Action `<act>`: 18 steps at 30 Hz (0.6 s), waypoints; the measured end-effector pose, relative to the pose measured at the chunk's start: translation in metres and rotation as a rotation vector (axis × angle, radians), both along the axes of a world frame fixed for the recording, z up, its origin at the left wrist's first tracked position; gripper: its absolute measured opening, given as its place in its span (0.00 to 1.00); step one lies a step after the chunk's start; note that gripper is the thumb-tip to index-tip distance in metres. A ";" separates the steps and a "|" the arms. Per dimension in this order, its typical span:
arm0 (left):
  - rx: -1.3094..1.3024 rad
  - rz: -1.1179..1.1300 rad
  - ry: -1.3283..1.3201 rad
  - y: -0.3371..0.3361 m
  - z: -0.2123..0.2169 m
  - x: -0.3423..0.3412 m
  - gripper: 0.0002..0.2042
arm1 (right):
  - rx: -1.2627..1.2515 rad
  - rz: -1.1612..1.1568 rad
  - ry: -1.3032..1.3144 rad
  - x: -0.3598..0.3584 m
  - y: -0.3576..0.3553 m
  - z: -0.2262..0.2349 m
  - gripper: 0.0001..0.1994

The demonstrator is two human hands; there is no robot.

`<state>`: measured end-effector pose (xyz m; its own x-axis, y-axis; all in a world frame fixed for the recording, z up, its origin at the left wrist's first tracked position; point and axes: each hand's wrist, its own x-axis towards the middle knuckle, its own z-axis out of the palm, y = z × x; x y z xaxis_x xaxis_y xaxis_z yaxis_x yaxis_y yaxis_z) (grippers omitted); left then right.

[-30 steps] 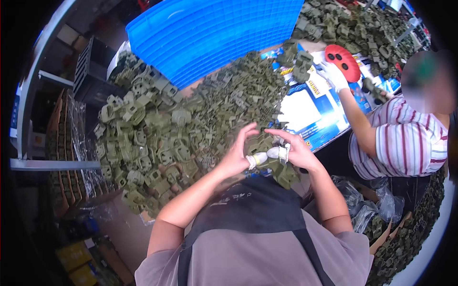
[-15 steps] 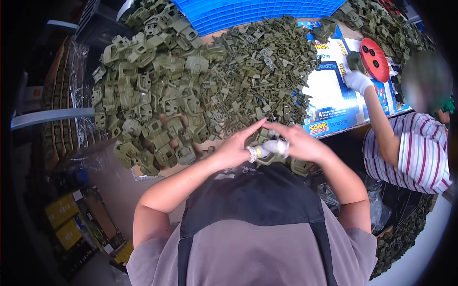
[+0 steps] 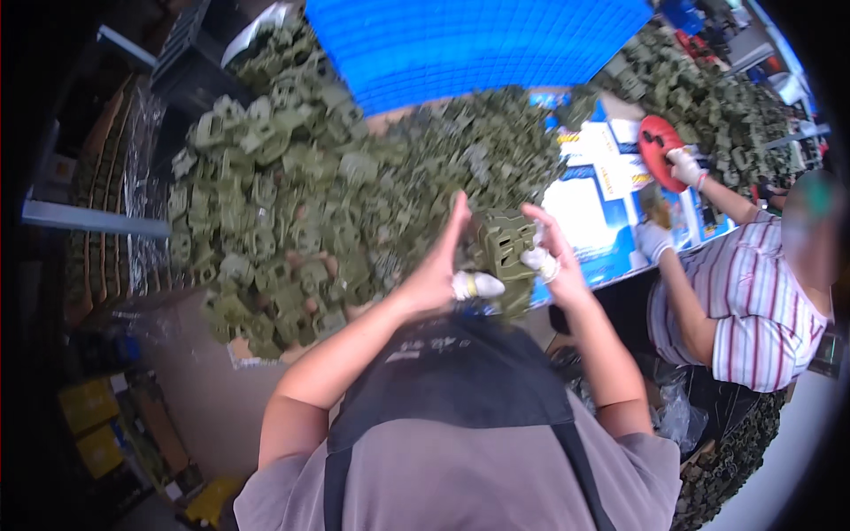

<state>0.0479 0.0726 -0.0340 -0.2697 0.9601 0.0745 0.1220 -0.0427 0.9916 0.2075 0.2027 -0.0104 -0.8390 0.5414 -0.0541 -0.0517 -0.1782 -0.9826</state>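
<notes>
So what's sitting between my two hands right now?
In the head view, an olive-green plastic part sits between the left hand and the right hand, above the white taped thumbs; nothing else fills that gap.

Blue crate [image 3: 478, 44]: far side cut off by the top edge | green part [image 3: 505, 248]: near face hidden behind the right hand [image 3: 553, 261] and left hand [image 3: 438, 274] | co-worker's red disc [image 3: 660, 146]: partly covered by a gloved hand [image 3: 686, 166] | far-right heap: blurred, pieces indistinct.
</notes>
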 end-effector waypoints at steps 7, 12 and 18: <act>0.039 -0.118 0.192 0.122 0.021 0.011 0.48 | 0.375 -0.378 0.002 0.021 0.064 -0.014 0.26; 0.067 -0.081 0.548 0.185 0.038 0.044 0.46 | 0.376 -0.725 0.066 0.055 0.104 0.002 0.29; -0.036 -0.155 0.654 0.208 0.028 0.050 0.46 | 0.281 -0.539 0.159 0.074 0.126 -0.018 0.23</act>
<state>0.0976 0.2801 -0.0060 -0.0391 0.9890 0.1429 0.6933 -0.0761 0.7166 0.2817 0.3288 -0.0287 -0.4298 0.8662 0.2549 -0.2114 0.1779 -0.9611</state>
